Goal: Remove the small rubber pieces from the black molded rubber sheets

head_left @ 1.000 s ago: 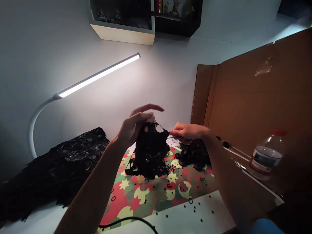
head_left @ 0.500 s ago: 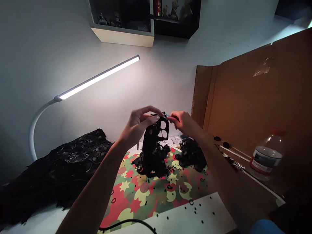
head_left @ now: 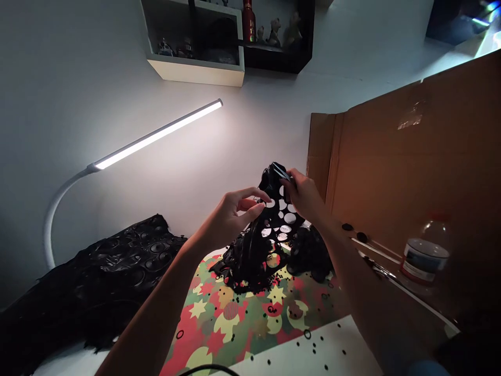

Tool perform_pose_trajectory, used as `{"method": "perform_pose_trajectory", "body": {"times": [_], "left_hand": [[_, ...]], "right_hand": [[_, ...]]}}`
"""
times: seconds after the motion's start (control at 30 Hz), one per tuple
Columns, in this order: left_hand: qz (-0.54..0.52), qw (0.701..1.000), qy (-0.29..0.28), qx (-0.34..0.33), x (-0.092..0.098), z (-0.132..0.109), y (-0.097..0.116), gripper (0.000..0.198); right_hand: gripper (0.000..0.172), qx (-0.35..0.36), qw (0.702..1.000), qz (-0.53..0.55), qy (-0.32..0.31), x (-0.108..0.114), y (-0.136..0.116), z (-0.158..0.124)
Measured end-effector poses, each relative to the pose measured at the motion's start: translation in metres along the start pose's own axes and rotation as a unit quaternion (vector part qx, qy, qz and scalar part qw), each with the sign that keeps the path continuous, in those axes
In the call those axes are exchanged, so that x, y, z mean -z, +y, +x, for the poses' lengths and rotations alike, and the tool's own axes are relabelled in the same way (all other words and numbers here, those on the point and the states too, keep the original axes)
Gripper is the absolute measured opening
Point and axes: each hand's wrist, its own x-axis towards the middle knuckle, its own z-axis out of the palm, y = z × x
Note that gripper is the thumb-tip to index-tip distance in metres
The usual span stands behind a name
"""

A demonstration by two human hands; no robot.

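A black rubbery sheet full of round holes [head_left: 261, 241] hangs upright above a star-patterned mat [head_left: 250, 313]. My left hand [head_left: 235, 211] pinches the sheet's left edge between thumb and fingers. My right hand [head_left: 302, 192] grips its top right part and also holds thin metal tweezers [head_left: 281, 171] at the sheet's upper tip. The sheet's lower end rests crumpled on the mat among small black dots and rings.
A pile of black rubber discs [head_left: 311, 250] lies right of the sheet. A stack of black moulded sheets [head_left: 97, 277] sits at the left. A lit bar lamp [head_left: 156, 134], a cardboard wall [head_left: 407, 172], a plastic bottle [head_left: 425, 256] and wall shelves [head_left: 219, 47] surround the desk.
Both hands have lifted the black sheet higher and stretched it out. My right hand moved up and left to the sheet's top with the tweezers.
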Motion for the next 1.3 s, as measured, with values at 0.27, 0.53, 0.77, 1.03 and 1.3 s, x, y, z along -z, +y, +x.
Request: {"method": "perform_pose_trajectory", "body": {"times": [0.27, 0.53, 0.77, 1.03, 1.3], "left_hand": [[0.038, 0.986, 0.154, -0.055, 0.014, 0.001, 0.008, 0.038], [-0.006, 0.961, 0.27, -0.065, 0.022, 0.012, -0.012, 0.025], [-0.134, 0.978, -0.021, 0.156, 0.01, 0.017, -0.041, 0.081], [-0.361, 0.926, -0.077, 0.083, -0.002, 0.016, -0.037, 0.065], [-0.366, 0.92, 0.115, 0.083, 0.005, 0.017, -0.026, 0.045]], "right_hand": [[0.024, 0.024, 0.996, -0.002, 0.085, 0.007, 0.0, 0.0], [0.026, 0.077, 0.992, 0.061, 0.076, 0.009, -0.01, -0.004], [0.028, 0.089, 0.985, 0.145, -0.011, -0.005, -0.024, -0.008], [0.033, 0.107, 0.982, 0.145, -0.055, -0.008, -0.027, -0.012], [0.034, 0.086, 0.993, 0.043, -0.071, 0.002, -0.024, -0.011]]}}
